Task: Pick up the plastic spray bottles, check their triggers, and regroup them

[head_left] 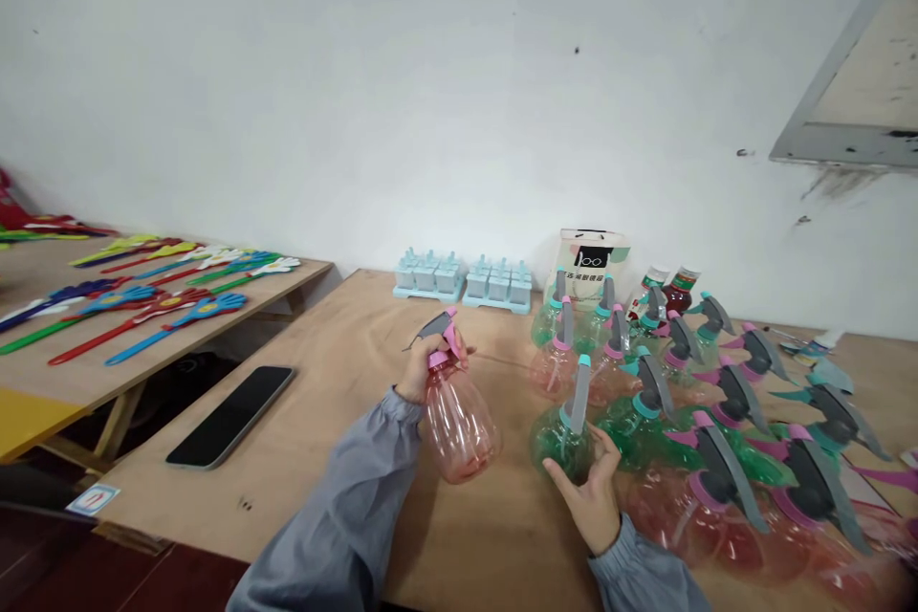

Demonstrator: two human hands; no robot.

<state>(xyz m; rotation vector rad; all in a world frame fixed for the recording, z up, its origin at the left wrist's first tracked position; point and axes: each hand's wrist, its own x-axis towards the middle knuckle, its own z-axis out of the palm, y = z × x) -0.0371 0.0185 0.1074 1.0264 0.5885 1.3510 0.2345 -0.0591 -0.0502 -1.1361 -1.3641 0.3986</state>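
Observation:
My left hand (428, 363) is closed around the neck of a pink spray bottle (463, 426), just below its grey and pink trigger head. The bottle's clear ribbed body leans a little, over the middle of the table; I cannot tell if its base touches the wood. My right hand (592, 488) curves round the side of a green spray bottle (556, 440), thumb on the front and fingers behind. That bottle stands upright with a grey and turquoise head, at the left front of a group of similar pink and green spray bottles (649, 411).
A black phone (230, 416) lies on the left of the wooden table (322, 459). Two light-blue ice-pop moulds (428, 275), a printed bag (592, 263) and red sauce bottles (680, 290) stand near the wall. Colourful hand clappers (164, 306) cover a second table at left.

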